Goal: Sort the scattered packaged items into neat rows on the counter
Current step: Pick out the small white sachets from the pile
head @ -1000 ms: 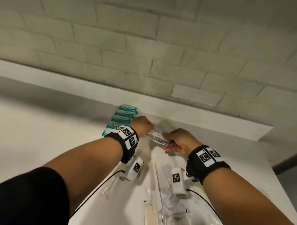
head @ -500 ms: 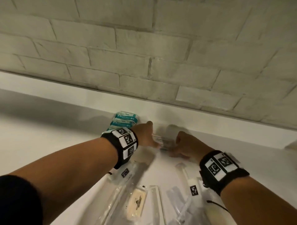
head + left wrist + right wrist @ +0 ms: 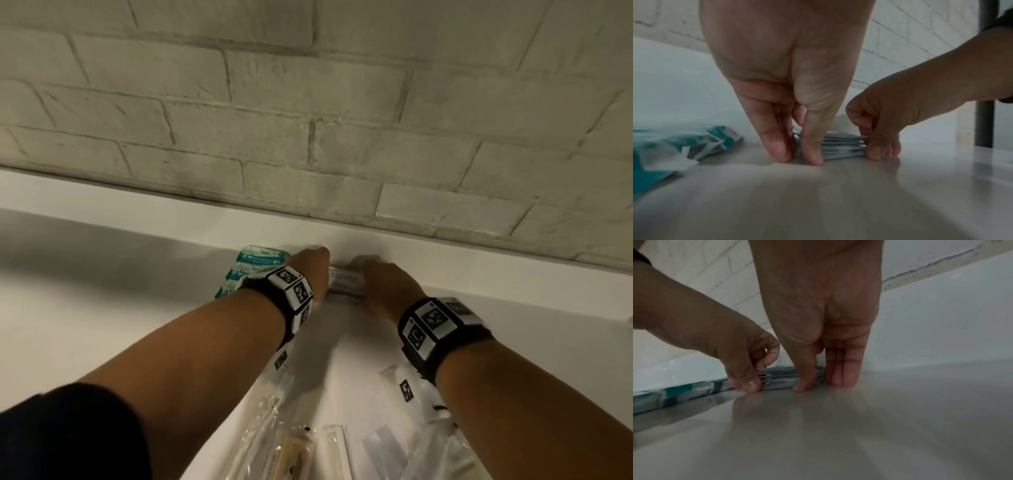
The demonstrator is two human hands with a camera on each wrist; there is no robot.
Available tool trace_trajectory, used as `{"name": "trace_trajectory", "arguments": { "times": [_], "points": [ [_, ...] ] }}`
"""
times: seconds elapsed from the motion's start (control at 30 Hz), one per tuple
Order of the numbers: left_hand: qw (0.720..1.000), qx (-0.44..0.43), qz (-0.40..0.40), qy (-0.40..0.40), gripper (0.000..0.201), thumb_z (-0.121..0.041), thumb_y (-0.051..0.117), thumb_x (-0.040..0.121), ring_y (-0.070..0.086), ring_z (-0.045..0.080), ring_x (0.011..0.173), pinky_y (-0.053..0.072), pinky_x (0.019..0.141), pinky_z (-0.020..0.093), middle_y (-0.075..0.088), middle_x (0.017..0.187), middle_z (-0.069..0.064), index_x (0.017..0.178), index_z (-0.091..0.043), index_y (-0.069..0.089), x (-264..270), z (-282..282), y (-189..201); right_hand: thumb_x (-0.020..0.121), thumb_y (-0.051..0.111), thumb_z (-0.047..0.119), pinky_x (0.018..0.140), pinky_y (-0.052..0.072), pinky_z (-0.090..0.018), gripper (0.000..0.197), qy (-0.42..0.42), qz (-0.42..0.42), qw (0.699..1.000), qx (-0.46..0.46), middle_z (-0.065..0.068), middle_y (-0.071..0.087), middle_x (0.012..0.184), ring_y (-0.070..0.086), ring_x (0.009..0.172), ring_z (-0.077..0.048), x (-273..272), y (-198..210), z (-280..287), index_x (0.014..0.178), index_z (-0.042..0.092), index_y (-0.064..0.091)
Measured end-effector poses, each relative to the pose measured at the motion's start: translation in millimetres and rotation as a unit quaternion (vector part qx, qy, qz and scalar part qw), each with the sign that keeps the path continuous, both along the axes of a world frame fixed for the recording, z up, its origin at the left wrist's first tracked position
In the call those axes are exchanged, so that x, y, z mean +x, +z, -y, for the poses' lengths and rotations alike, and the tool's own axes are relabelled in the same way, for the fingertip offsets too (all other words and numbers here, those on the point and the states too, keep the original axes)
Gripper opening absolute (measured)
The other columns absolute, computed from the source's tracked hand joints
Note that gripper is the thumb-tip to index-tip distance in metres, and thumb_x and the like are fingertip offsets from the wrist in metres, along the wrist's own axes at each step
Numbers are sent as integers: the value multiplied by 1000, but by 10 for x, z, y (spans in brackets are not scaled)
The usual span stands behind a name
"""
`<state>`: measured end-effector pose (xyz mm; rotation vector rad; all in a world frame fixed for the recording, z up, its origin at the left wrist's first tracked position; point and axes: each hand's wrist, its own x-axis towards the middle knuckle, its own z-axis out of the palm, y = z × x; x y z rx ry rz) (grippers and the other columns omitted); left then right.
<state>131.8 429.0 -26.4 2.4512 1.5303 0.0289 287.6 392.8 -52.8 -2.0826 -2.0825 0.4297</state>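
A small stack of thin white packets (image 3: 346,281) rests on the white counter (image 3: 102,342) close to the back ledge. My left hand (image 3: 310,270) pinches its left end, thumb in front and fingers behind (image 3: 797,156). My right hand (image 3: 383,284) pinches the right end in the same way (image 3: 821,382). In the wrist views the stack (image 3: 842,146) (image 3: 779,376) shows several layered edges, with fingertips touching the counter. A row of teal-and-white packets (image 3: 253,267) (image 3: 684,146) lies just left of my left hand.
Loose clear-wrapped items (image 3: 294,452) (image 3: 387,442) lie scattered at the near edge of the counter below my wrists. A white ledge (image 3: 479,260) and a brick wall close off the back. A dark post (image 3: 985,113) stands to the right.
Both hands carried the white stack forward and down from mid-air onto the counter by the back ledge, beside the teal row.
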Motion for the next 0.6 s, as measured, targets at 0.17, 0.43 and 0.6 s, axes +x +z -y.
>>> {"name": "trace_trajectory", "arguments": {
  "times": [0.17, 0.43, 0.6],
  "points": [
    [999, -38, 12, 33, 29, -7, 61, 89, 57, 33, 114, 44, 92, 35, 60, 124, 20, 116, 3, 58, 43, -207, -72, 72, 77, 20, 98, 42, -27, 63, -35, 0, 999, -5, -3, 53, 132, 55, 117, -23, 16, -20, -157, 130, 24, 52],
    [994, -66, 62, 65, 65, -25, 83, 72, 56, 32, 114, 44, 92, 36, 58, 124, 17, 122, -1, 49, -41, -232, -70, 72, 79, 29, 92, 45, -27, 58, -49, -13, 998, -28, -3, 58, 124, 58, 112, -22, 54, 23, -131, 125, 21, 56],
    [980, -113, 118, 116, 41, -14, 59, 90, 55, 30, 119, 46, 96, 31, 56, 130, 16, 128, 0, 52, -113, -224, 6, 91, 57, 24, 92, 51, -34, 31, -108, -133, 985, -31, -9, 61, 123, 60, 106, -23, 242, 75, -20, 120, 14, 63]
  ]
}}
